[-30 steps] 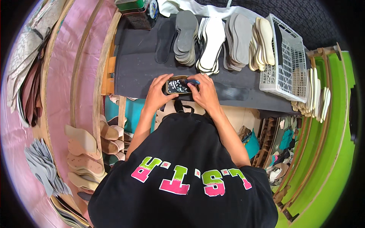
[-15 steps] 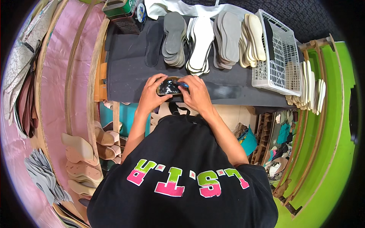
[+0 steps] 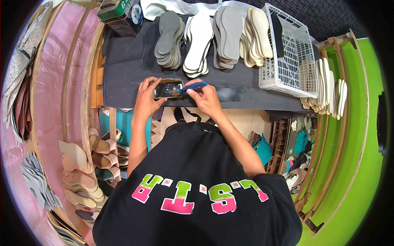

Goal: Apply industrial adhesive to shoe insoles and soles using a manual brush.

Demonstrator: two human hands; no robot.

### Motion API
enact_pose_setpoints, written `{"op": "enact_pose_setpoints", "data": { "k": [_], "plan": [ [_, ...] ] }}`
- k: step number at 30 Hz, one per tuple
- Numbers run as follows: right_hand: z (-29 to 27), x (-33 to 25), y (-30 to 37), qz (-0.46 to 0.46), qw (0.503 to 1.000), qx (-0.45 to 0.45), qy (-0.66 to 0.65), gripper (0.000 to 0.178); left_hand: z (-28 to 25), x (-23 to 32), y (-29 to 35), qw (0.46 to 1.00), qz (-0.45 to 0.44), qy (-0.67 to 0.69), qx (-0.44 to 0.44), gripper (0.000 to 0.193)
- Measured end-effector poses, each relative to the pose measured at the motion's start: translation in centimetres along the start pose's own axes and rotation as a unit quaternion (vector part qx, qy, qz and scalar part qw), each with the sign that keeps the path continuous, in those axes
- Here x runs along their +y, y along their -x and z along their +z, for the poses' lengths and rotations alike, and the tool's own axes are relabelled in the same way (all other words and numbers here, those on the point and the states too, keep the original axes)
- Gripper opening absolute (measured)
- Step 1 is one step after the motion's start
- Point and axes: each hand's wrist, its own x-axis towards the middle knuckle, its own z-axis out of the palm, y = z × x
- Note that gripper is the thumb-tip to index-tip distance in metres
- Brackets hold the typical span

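At the near edge of the dark-covered table, my left hand point(image 3: 147, 97) grips the left end of a small open container point(image 3: 181, 81), fingers behind it and thumb in front. Dark, shiny stuff coats its inside. My right hand point(image 3: 207, 99) pinches a brush by its blue handle point(image 3: 196, 86); the brush slants left, its brown bristles inside the container at the right end. Just right of this hand, a dark, glossy insole-shaped patch point(image 3: 232, 94) lies on the table.
Behind my hands stand stacks of grey insoles point(image 3: 168, 37), white insoles point(image 3: 199, 41) and cream insoles point(image 3: 259, 33). A white plastic crate point(image 3: 287, 84) is at the right, a green and dark tin point(image 3: 121, 18) at back left. Racks of shoe parts point(image 3: 78, 160) flank me.
The container was tilted and now sits flatter. The brush handle has swung outward to the right and shows more. The whole view has shifted, placing the table slightly further left and up.
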Motion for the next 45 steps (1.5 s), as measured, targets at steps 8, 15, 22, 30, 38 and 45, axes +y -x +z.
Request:
{"op": "enact_pose_setpoints", "data": {
  "k": [8,15,22,30,38,45],
  "plan": [
    [-8.2,0.2,3.6,-0.042,0.977,0.199,0.07,0.01,2.6,6.0,1.6,0.989,0.086,0.082,0.086,0.067],
    [-10.0,3.8,4.4,-0.04,0.966,0.179,0.183,0.013,11.8,8.7,1.5,0.987,0.086,0.117,-0.074,0.077],
    [-13.7,5.3,3.9,0.068,0.971,0.202,0.11,0.015,14.9,7.9,1.4,0.999,0.037,-0.015,0.001,0.071],
    [-9.1,6.2,6.0,0.031,0.982,0.178,0.05,0.022,14.6,7.2,1.7,0.997,0.068,0.032,0.022,0.06],
    [-10.3,5.5,7.4,-0.059,0.941,0.269,0.199,0.015,14.1,4.7,2.1,0.991,0.11,0.071,-0.009,0.043],
    [-7.9,5.0,8.5,-0.08,0.941,0.222,0.241,0.009,12.4,3.6,1.7,0.976,0.179,0.093,-0.085,0.042]
  ]
}}
